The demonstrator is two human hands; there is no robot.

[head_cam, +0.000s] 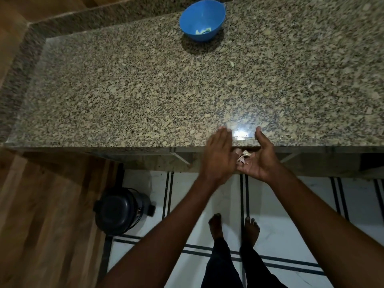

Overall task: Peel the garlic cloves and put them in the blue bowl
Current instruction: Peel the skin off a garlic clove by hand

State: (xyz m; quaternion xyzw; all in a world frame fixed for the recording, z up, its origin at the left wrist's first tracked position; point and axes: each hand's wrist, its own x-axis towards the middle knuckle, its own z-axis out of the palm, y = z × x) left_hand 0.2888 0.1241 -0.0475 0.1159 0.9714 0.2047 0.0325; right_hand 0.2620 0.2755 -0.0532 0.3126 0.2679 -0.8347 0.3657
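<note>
Skins (243,157) are cupped in right hand (258,161) at counter (145,96) edge; left hand (218,156) is held flat alongside, fingers straight.

Both your arms reach forward, bare to the elbow, and your hands meet side by side at the near edge. Your left hand (218,154) is flat, fingers straight and together, back turned up, its edge touching the right palm. Your right hand (258,157) is cupped palm up, fingers loosely curved, thumb raised and pointing forward. Your wrists are level. Your legs and bare feet stand below, slightly apart.
</note>
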